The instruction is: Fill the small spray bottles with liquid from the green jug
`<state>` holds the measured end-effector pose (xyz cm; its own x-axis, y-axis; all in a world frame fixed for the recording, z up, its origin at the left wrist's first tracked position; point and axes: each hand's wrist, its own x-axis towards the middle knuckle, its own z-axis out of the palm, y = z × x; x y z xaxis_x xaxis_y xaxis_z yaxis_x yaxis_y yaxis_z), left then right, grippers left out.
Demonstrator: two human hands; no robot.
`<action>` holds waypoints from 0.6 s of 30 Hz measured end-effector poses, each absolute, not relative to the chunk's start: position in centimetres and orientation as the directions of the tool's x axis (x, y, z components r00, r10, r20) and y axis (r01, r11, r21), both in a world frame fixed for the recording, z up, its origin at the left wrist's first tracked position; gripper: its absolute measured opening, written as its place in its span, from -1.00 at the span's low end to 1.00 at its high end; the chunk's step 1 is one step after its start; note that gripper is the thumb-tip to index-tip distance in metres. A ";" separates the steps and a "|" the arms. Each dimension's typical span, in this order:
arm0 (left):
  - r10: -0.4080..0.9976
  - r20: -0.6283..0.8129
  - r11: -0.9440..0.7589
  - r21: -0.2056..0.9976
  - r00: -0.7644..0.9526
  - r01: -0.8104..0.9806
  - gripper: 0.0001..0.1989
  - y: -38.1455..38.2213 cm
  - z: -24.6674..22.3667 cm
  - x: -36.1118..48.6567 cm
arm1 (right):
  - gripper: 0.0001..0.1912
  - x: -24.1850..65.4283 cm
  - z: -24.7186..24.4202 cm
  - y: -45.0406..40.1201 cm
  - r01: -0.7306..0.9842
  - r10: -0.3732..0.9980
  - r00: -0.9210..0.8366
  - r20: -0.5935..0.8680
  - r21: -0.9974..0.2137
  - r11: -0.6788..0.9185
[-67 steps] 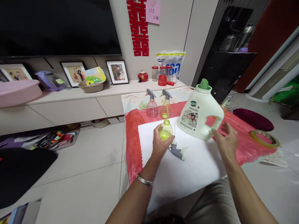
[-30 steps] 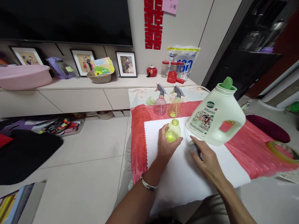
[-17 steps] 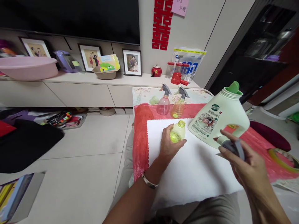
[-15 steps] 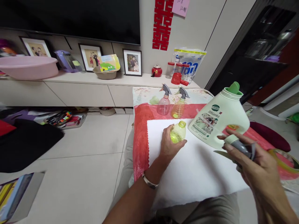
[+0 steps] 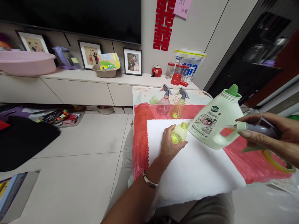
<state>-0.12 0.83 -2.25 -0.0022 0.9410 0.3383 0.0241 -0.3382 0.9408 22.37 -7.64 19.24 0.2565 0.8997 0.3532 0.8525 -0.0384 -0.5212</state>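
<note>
My left hand (image 5: 170, 141) is wrapped round a yellow-green clear bottle (image 5: 179, 133), its neck uncapped and tilted slightly to the right. Some liquid shows low in it. My right hand (image 5: 268, 130) grips a grey spray head (image 5: 259, 128) with a pale green collar. From the collar a thin clear tube points left, across the front of the large light-green detergent jug (image 5: 213, 116). The jug stands beyond the white cloth, with a green piece in its mouth. Behind the bottle stand a pink spray bottle (image 5: 163, 105) and a yellow spray bottle (image 5: 178, 107), both with grey heads.
A white cloth (image 5: 198, 174) lies over the red table cover (image 5: 142, 133). A yellow tape roll (image 5: 275, 160) is at the right. On the cabinet behind are a red pot (image 5: 156, 71), clear jars, a white-blue bag (image 5: 191, 63) and framed photos.
My right hand has moved right with the spray head and turned it, so the tube now points left. The bottle in my left hand tilts a little more to the right.
</note>
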 end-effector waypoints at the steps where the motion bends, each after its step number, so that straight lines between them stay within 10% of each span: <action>1: 0.941 0.339 -0.339 0.941 -0.001 0.025 -0.15 0.8 -2.2 -0.1 | -0.19 22.4 19.7 -7.3 0.857 0.920 0.231 0.317 -0.515 -0.038; 18: 0.934 0.342 -0.351 0.933 0.106 0.084 -0.16 0.5 -1.2 -0.4 | -0.29 16.8 21.3 -1.0 0.928 0.990 -0.117 -0.082 -0.363 0.079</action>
